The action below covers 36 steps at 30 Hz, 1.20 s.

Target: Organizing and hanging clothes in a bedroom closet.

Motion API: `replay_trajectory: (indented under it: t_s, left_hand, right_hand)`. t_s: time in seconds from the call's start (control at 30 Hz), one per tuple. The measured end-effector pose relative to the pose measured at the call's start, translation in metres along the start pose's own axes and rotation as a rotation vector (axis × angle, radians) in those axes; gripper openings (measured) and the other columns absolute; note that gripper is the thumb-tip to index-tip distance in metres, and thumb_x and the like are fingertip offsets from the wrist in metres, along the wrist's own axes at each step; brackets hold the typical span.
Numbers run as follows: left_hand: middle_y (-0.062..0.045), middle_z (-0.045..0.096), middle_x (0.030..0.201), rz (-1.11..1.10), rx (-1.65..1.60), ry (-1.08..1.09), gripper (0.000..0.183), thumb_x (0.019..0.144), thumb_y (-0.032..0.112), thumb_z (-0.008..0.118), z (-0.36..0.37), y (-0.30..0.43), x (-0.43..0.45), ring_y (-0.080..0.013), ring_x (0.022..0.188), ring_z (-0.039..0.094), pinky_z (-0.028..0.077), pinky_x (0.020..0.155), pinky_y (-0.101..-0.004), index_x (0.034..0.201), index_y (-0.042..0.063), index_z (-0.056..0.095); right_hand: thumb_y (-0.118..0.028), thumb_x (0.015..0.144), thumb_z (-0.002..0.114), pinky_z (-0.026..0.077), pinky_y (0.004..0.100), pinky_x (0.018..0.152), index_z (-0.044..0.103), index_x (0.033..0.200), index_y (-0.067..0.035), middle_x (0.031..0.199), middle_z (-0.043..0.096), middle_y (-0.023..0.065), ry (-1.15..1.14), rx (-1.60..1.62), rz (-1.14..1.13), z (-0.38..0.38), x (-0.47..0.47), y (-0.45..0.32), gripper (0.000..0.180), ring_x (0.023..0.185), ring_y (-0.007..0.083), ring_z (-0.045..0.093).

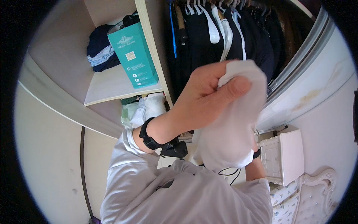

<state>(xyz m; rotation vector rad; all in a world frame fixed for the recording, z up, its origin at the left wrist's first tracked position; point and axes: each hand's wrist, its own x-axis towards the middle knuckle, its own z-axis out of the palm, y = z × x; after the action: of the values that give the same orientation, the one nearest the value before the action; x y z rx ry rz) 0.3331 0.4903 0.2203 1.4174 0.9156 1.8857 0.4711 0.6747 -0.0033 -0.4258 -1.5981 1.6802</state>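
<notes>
My left hand (208, 93) pinches the upper end of a piece of white cloth (232, 134) between thumb and fingers, in front of the open wardrobe. The cloth hangs down in folds; whether it is a garment cannot be told. On the left wrist sits a black strap with a small black device (173, 148). My right hand (255, 144) is almost wholly hidden behind the cloth's lower right side, so its fingers do not show. A black band (256, 153) circles that wrist.
Dark clothes (195, 50) hang on several hangers (211, 30) behind the cloth. Left of them, a shelf (112, 84) bears a teal paper bag (142, 61) with writing and folded clothes (100, 50). Packed items (151, 106) lie below. A white nightstand (291, 156) and tufted headboard (313, 196) stand right.
</notes>
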Motion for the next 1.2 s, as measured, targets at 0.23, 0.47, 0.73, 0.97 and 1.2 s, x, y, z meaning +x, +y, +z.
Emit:
replay_trajectory:
  t_s: [0.23,0.47,0.73,0.97,1.2]
  left_hand:
    - [0.001,0.057,0.079,-0.250,0.419,-0.045,0.024,0.091,0.021,0.054,-0.039,-0.016,-0.031,-0.0026,0.072,0.047,0.042,0.064,-0.0191,0.101,-0.001,0.056]
    - [0.001,0.056,0.077,-0.251,0.329,0.199,0.024,0.092,0.021,0.053,-0.073,-0.001,-0.051,-0.0025,0.071,0.048,0.042,0.059,-0.0189,0.100,-0.002,0.055]
    - [0.003,0.058,0.075,-0.172,0.586,0.487,0.022,0.091,0.024,0.056,-0.089,0.050,-0.063,-0.0040,0.069,0.049,0.042,0.061,-0.0199,0.099,0.004,0.061]
    - [-0.003,0.061,0.086,0.024,0.658,0.787,0.031,0.091,0.031,0.054,-0.235,0.129,-0.028,-0.0077,0.071,0.058,0.048,0.066,-0.0210,0.103,0.003,0.057]
    - [-0.007,0.059,0.107,0.577,1.015,0.644,0.033,0.095,0.023,0.048,-0.300,0.155,0.046,-0.0138,0.097,0.057,0.046,0.086,-0.0254,0.115,-0.002,0.052]
  right_hand:
    - [-0.009,0.090,0.049,0.044,0.0262,0.068,0.048,0.105,-0.002,0.077,0.058,0.0071,-0.102,0.015,-0.145,0.057,0.008,-0.065,0.016,0.072,0.0135,0.056]
    - [-0.006,0.089,0.050,0.044,0.0243,0.062,0.050,0.103,-0.002,0.073,0.057,0.0049,-0.225,-0.049,-0.075,0.070,0.029,-0.080,0.014,0.068,0.0112,0.054]
    - [-0.009,0.087,0.054,0.044,0.0247,0.065,0.050,0.097,-0.002,0.075,0.056,0.0034,-0.362,-0.131,0.048,0.102,-0.002,-0.028,0.012,0.069,0.0107,0.054]
    - [-0.009,0.087,0.053,0.044,0.0243,0.065,0.050,0.097,-0.002,0.075,0.057,0.0040,-0.425,-0.048,0.149,0.095,0.003,-0.015,0.013,0.069,0.0101,0.054]
    - [-0.011,0.085,0.056,0.045,0.0248,0.063,0.054,0.097,-0.004,0.074,0.058,0.0019,-0.554,-0.135,0.141,0.104,0.008,-0.022,0.014,0.068,0.0093,0.055]
